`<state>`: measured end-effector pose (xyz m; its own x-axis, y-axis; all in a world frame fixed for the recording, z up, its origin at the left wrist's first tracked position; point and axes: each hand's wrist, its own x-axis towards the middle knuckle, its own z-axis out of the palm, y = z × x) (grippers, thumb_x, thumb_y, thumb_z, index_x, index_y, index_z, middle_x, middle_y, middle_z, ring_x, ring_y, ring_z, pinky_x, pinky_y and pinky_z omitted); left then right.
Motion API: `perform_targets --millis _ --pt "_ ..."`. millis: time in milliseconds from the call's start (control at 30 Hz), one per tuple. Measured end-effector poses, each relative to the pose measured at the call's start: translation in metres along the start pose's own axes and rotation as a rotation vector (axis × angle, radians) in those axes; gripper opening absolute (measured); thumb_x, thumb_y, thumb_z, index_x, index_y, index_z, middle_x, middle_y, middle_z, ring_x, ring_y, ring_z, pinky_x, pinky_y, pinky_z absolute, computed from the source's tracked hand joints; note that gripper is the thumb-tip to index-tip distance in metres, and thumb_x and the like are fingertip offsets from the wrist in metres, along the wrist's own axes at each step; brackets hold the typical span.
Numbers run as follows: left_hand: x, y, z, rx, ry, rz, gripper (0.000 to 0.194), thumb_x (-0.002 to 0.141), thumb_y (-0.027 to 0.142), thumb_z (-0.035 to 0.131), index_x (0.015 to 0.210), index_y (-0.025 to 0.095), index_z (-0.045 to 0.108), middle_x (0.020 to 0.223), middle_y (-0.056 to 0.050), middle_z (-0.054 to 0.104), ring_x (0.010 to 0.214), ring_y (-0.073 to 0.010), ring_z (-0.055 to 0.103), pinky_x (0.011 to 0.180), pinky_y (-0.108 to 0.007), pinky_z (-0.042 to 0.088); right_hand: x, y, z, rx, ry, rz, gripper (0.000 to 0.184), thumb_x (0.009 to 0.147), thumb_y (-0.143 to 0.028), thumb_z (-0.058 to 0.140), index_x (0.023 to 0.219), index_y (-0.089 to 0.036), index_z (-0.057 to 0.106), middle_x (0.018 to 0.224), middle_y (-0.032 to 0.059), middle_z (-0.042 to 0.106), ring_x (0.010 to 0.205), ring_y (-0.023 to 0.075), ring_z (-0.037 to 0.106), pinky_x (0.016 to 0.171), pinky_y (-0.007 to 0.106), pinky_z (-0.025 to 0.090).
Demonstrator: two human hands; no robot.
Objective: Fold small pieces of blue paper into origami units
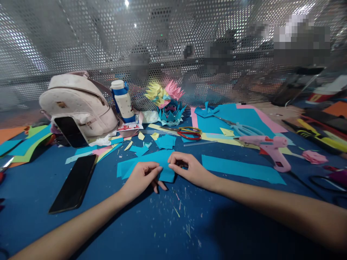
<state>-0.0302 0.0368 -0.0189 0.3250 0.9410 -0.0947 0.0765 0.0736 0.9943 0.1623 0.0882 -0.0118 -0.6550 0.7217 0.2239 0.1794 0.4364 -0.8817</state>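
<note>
My left hand (143, 177) and my right hand (187, 167) meet at the middle of the blue table, both pinching a small piece of light blue paper (166, 174) that lies on a larger blue sheet (143, 160). The fingers of both hands are curled and pressed on the paper's edges. A long blue paper strip (241, 169) lies just right of my right hand. A stack of small blue squares (166, 141) sits just beyond my hands.
A black phone (74, 182) lies at the left. Behind are a white backpack (78, 104), a bottle (123, 101), a folded paper flower (169, 103), red-handled scissors (188, 133), blue scissors (241, 128) and a pink glue gun (271, 148). Paper scraps litter the table.
</note>
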Motion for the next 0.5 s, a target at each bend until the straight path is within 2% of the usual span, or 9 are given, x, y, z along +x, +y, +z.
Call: perform_targets --millis 300,500 --pt "-0.0001 0.0010 0.0004 0.023 -0.017 -0.004 0.030 0.090 0.038 0.051 0.080 0.011 0.060 0.058 -0.005 0.067 0.052 -0.0161 0.069 0.042 -0.019 0.050 -0.0002 0.0002 0.0003 -0.021 -0.002 -0.012 0.022 0.089 -0.032 0.054 0.073 -0.016 0.053 0.076 0.0010 0.054 0.066 0.0117 0.049 0.060 0.023 0.041" --pt "0.0007 0.0000 0.0007 0.004 0.015 0.005 0.027 0.086 0.035 0.056 0.070 0.014 0.054 0.052 0.002 0.055 0.057 -0.0194 0.071 0.040 -0.018 0.049 0.0000 -0.0007 -0.0001 0.007 -0.008 0.009 0.023 0.089 -0.033 0.054 0.073 -0.017 0.054 0.077 0.0016 0.055 0.068 0.0122 0.050 0.061 0.024 0.042"
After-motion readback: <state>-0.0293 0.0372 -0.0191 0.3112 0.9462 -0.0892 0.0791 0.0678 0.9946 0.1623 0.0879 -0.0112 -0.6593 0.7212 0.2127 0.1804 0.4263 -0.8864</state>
